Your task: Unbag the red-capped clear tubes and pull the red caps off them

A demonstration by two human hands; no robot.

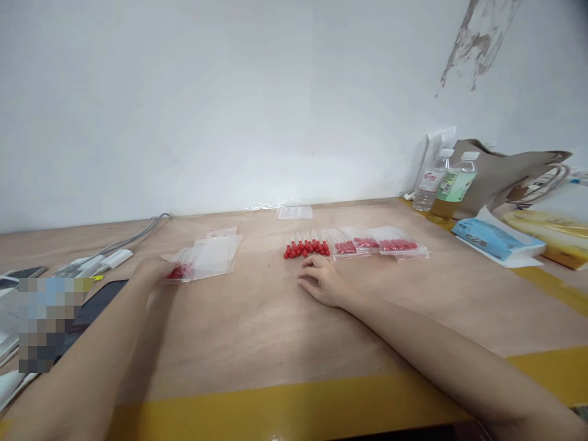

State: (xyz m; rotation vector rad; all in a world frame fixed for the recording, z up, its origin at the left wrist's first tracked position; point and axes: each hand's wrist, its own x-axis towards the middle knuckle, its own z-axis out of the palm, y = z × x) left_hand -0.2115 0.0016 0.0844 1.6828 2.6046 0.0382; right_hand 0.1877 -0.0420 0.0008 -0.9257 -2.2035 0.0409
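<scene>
My left hand (155, 269) is at the left, with its fingers closed on the edge of a small clear plastic bag (178, 271) that has red-tipped pieces in it; the fingertips are partly hidden. Flat clear bags (214, 256) lie against that bag's right side. Near the middle, my right hand (325, 282) rests on the table, its fingers loosely curved and apart, holding nothing. Just beyond its fingertips is a row of loose red-tipped sticks (305, 247) with pale shafts. To their right, several filled clear bags (399, 244) overlap, red ends toward me.
A clear packet (294, 212) lies by the wall. At right stand two bottles (452, 190), a grey bag (496, 174), a blue tissue pack (498, 239) and a yellow pack (551, 233). Cables (133, 237) and a dark phone-like slab (98, 306) lie left. Yellow tape (285, 407) edges the table.
</scene>
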